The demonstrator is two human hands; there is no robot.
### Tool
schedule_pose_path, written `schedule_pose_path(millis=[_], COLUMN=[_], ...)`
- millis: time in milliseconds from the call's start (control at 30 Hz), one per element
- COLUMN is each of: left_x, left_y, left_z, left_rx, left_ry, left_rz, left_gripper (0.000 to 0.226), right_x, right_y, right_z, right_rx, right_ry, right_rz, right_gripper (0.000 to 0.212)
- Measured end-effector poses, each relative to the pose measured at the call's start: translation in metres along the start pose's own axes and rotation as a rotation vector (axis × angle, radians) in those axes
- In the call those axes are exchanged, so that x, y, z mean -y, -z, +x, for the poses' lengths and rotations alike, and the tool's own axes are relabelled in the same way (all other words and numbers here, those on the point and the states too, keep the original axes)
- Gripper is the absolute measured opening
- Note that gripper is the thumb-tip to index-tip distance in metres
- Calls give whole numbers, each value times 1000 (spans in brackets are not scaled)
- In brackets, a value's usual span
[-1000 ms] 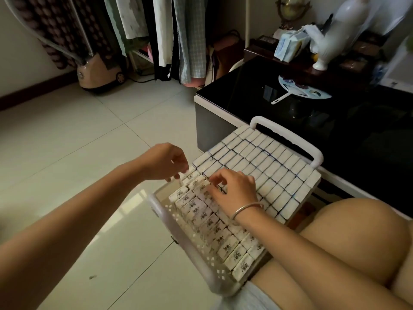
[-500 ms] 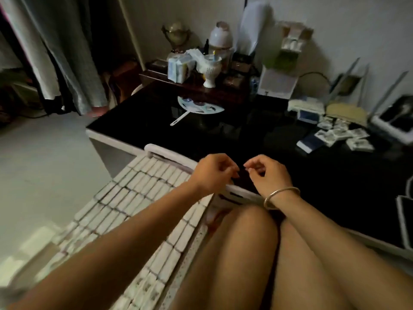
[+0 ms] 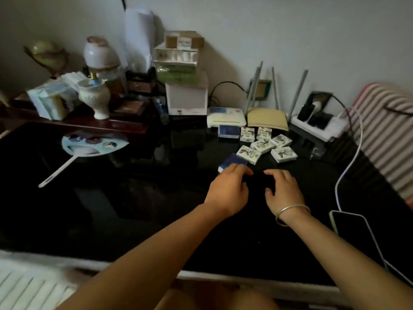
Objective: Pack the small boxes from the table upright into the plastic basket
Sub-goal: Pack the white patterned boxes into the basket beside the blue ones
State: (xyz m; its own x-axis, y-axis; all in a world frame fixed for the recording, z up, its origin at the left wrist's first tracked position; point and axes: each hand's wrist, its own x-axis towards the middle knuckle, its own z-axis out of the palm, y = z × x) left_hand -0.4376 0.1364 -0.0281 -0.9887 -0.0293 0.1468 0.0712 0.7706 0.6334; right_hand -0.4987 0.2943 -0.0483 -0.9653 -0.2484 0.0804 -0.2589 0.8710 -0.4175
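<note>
Okay, dark glossy tabletop (image 3: 134,209) with a pale edge along the near side, and a plain grey wall (image 3: 268,30) behind it. At the back it's crowded: a white vase (image 3: 96,97) on the left, stacked cartons in the middle, grey antennas (image 3: 299,92) leaning at the wall. A round paper fan (image 3: 93,145) lies flat at the left, handle pointing toward me. On the right, a phone (image 3: 350,229) rests face up with a white cable (image 3: 348,166) looping past it, and a striped cushion (image 3: 388,130) sits beyond the table's end.

Now the small boxes (image 3: 262,146): six white ones with dark printed drawings, lying flat in a loose cluster right of center toward the back, some touching. A blue box (image 3: 233,162) lies just in front of them.

My left hand (image 3: 228,191) hovers low, fingers loosely bent, their tips at that blue box's near edge; whether they touch it, I can't tell. My right hand (image 3: 283,189), bracelet (image 3: 290,211) on the wrist, is just beside it, fingers spread and curved, holding nothing. The basket (image 3: 26,289) peeks in at the bottom left, blurred, with rows of white boxes standing in it.
</note>
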Motion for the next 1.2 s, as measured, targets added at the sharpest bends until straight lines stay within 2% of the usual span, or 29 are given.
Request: schedule_pose_path(millis=[100,233,333,433,567,667,767,900,1067,1200], left_x=[0,12,24,31,32,29,28,20,17,25], left_y=[-15,-38,-50,-56,-55,-45,-36,-27,-20,-19], left_z=[35,80,104,107,89,69,50,40,35,23], left_rx=[-6,133,198,200,148,81,93,164,214,326], left_ry=[-110,-91,-75,-77,-287,-462,-509,-518,-531,-489], left_rz=[115,453,676,680,609,506,528,581,606,548], left_gripper=[41,64,78,75,64,47,48,62,50,48], right_x=[-23,-44,-56,-58,-54,-52,-54,-51,-45,-40], right_y=[0,-3,-8,-14,-8,9,27,37,44,44], right_z=[38,91,117,116,92,73,61,45,19,-6], right_rx=[2,104,139,161,44,119,231,314,227,173], right_ry=[-11,-35,-48,-31,79,194,272,189,100,117], right_rz=[-82,-332,-405,-388,-398,-496,-569,-375,6,257], right_gripper=[60,78,77,68,64,70,66,60,55,52])
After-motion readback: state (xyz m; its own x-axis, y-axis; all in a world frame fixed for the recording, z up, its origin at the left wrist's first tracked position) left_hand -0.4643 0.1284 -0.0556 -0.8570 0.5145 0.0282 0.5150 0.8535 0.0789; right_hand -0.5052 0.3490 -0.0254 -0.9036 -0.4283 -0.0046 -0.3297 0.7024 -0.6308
